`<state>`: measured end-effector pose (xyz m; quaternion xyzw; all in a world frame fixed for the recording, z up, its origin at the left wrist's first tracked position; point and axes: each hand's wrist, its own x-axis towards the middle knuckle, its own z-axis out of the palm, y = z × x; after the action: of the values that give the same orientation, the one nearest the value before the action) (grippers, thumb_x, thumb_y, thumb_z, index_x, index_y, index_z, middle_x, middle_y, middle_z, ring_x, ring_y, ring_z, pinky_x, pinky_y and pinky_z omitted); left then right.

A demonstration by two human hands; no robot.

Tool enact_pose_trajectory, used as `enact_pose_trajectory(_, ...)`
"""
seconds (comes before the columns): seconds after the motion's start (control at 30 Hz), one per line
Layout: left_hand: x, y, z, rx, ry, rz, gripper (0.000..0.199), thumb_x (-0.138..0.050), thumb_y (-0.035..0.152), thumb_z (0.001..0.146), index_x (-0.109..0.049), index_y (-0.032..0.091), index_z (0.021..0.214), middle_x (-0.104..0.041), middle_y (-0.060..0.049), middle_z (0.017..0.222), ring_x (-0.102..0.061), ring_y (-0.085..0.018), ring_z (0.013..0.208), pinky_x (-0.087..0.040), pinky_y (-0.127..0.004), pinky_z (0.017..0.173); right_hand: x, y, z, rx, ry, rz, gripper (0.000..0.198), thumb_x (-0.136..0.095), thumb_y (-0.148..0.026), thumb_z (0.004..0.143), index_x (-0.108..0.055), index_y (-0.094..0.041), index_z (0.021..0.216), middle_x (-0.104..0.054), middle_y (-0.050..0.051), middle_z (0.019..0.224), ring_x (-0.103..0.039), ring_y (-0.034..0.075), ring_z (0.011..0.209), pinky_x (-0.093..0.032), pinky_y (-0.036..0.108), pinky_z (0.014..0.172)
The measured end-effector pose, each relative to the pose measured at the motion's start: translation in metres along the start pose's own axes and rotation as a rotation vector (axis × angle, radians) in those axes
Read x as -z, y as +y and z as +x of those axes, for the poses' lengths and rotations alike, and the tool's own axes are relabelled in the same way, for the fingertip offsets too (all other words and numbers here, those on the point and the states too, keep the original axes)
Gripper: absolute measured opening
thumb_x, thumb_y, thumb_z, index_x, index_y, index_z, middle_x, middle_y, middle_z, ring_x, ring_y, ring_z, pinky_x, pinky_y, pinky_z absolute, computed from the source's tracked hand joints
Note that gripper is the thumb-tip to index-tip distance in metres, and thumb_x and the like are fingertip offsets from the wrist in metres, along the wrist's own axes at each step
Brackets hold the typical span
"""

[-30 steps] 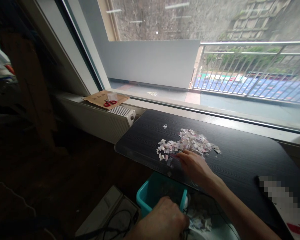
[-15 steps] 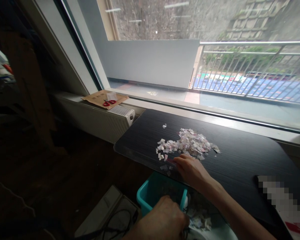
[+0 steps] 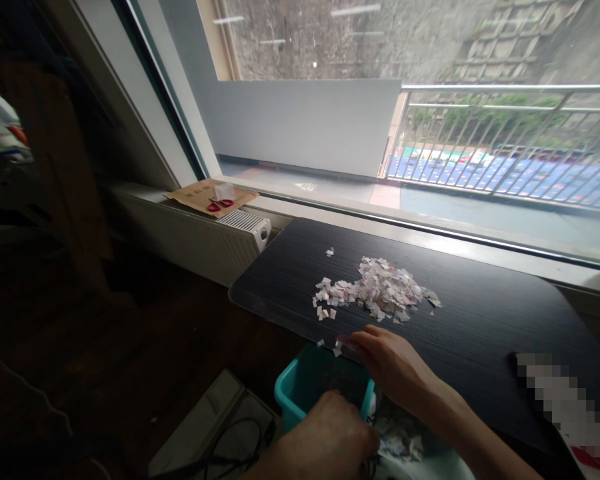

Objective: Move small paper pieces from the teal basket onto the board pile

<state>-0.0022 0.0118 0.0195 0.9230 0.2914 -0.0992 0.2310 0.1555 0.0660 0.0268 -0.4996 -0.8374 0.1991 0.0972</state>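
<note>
Clock face centred on the paper scraps (image 3: pixel 387 290): these are lying in a loose heap on the black table (image 3: pixel 270 283), with two stray scraps (image 3: pixel 330 252) sitting at 10 o'clock. A few more loose bits (image 3: pixel 337 348) are lying between 7 and 8, right at the table's near edge. At 6 o'clock the right hand (image 3: pixel 387 357) is resting low at that edge, fingers pressed together and seemingly pinching a thin pinkish piece (image 3: pixel 346 341); cannot tell what it is. At 7 the turquoise bin (image 3: pixel 286 388) is standing just under the edge; farther out, the left hand (image 3: pixel 333 430) is curling over its near side. Fingertips are hidden, so cannot tell whether they are gripping the rim. Just short of 6, a pale container (image 3: pixel 445 460) is holding further scraps. Out at 10, red-handled scissors (image 3: pixel 220 205) are lying on a brown envelope (image 3: pixel 193 197). Step in hand, by judgement: edge scraps are being guided over the lip above the bin. Next move, as judged, is calling for a low, flat right hand and a bin held steady beneath; light bits could be straying past its rim.
</note>
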Motion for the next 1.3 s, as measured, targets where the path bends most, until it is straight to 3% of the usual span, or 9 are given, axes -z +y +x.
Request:
enact_pose_trajectory(0.2, -0.004, -0.001, -0.003, -0.011, 0.070, -0.021, 0.012, -0.066, 0.027, 0.082, -0.070, 0.015, 0.080, -0.066, -0.008, 0.070, -0.063, -0.027, 0.068, -0.044, -0.031, 0.065, -0.002, -0.009, 0.003, 0.037, 0.007, 0.029, 0.027, -0.041, -0.014, 0.092, -0.066, -0.018, 0.084, -0.061, 0.003, 0.079, -0.056, 0.013, 0.068, -0.034, 0.024, 0.060)
enact_pose_trajectory(0.43, -0.005, 0.000, -0.005, -0.020, 0.105, -0.022, 0.011, -0.066, 0.026, 0.082, -0.069, 0.016, 0.077, -0.066, -0.006, 0.068, -0.062, -0.024, 0.064, -0.040, -0.030, 0.058, -0.004, -0.015, 0.015, 0.052, -0.018, 0.035, 0.028, -0.042, -0.013, 0.091, -0.069, -0.019, 0.097, -0.063, 0.005, 0.084, -0.059, 0.015, 0.072, -0.036, 0.024, 0.061)
enact_pose_trajectory(0.53, -0.004, -0.001, -0.007, -0.010, 0.117, -0.011, 0.012, -0.066, 0.026, 0.082, -0.069, 0.017, 0.076, -0.065, -0.006, 0.066, -0.062, -0.026, 0.065, -0.038, -0.030, 0.054, -0.004, -0.018, 0.012, 0.083, -0.040, 0.037, 0.027, -0.043, -0.011, 0.089, -0.068, -0.019, 0.094, -0.063, 0.004, 0.083, -0.059, 0.015, 0.072, -0.035, 0.024, 0.061)
enact_pose_trajectory(0.7, -0.007, -0.002, -0.003, -0.030, 0.108, 0.001, 0.013, -0.066, 0.026, 0.082, -0.068, 0.015, 0.075, -0.066, -0.006, 0.067, -0.063, -0.024, 0.062, -0.042, -0.031, 0.060, -0.002, -0.018, 0.011, 0.042, -0.016, -0.021, 0.026, -0.042, -0.012, 0.089, -0.067, -0.019, 0.085, -0.063, 0.004, 0.081, -0.058, 0.014, 0.070, -0.035, 0.023, 0.060)
enact_pose_trajectory(0.8, -0.010, -0.002, -0.003, -0.010, 0.109, -0.008, 0.012, -0.066, 0.027, 0.081, -0.068, 0.016, 0.077, -0.067, -0.006, 0.069, -0.064, -0.024, 0.064, -0.044, -0.032, 0.066, 0.002, -0.010, 0.006, 0.093, -0.018, 0.072, 0.025, -0.041, -0.015, 0.090, -0.065, -0.021, 0.090, -0.066, 0.003, 0.084, -0.061, 0.014, 0.072, -0.038, 0.022, 0.062)
enact_pose_trajectory(0.93, -0.021, 0.000, -0.010, 0.086, 0.077, -0.027, 0.011, -0.069, 0.028, 0.078, -0.069, 0.017, 0.079, -0.068, -0.006, 0.069, -0.065, -0.025, 0.069, -0.045, -0.034, 0.076, 0.003, 0.025, -0.011, -0.074, 0.173, 0.175, 0.024, -0.036, -0.029, 0.094, -0.058, -0.022, 0.100, -0.068, 0.002, 0.079, -0.063, 0.016, 0.066, -0.041, 0.023, 0.059)
enact_pose_trajectory(1.07, -0.051, 0.000, -0.018, 0.234, 0.170, -0.058, 0.010, -0.069, 0.026, 0.073, -0.067, 0.018, 0.079, -0.068, -0.009, 0.080, -0.064, -0.027, 0.080, -0.043, -0.034, 0.080, -0.013, 0.063, -0.029, -0.252, 0.446, 0.230, 0.024, -0.045, -0.032, 0.085, -0.061, -0.024, 0.101, -0.071, 0.004, 0.082, -0.066, 0.020, 0.070, -0.046, 0.028, 0.064)
enact_pose_trajectory(1.17, -0.079, -0.002, -0.021, 0.288, 0.199, -0.070, 0.007, -0.067, 0.019, 0.070, -0.066, 0.018, 0.077, -0.067, -0.007, 0.081, -0.062, -0.024, 0.078, -0.042, -0.035, 0.083, -0.033, 0.073, -0.037, -0.269, 0.561, 0.256, 0.034, -0.048, -0.028, 0.080, -0.060, -0.024, 0.112, -0.071, 0.007, 0.101, -0.067, 0.022, 0.083, -0.047, 0.033, 0.075)
enact_pose_trajectory(1.3, -0.106, 0.002, -0.025, 0.338, 0.215, -0.056, 0.005, -0.062, 0.017, 0.072, -0.063, 0.019, 0.077, -0.064, -0.006, 0.079, -0.060, -0.023, 0.075, -0.043, -0.035, 0.078, -0.051, 0.074, -0.039, -0.302, 0.700, 0.337, 0.040, -0.049, -0.035, 0.082, -0.057, -0.021, 0.119, -0.072, 0.006, 0.094, -0.066, 0.021, 0.075, -0.050, 0.034, 0.073)
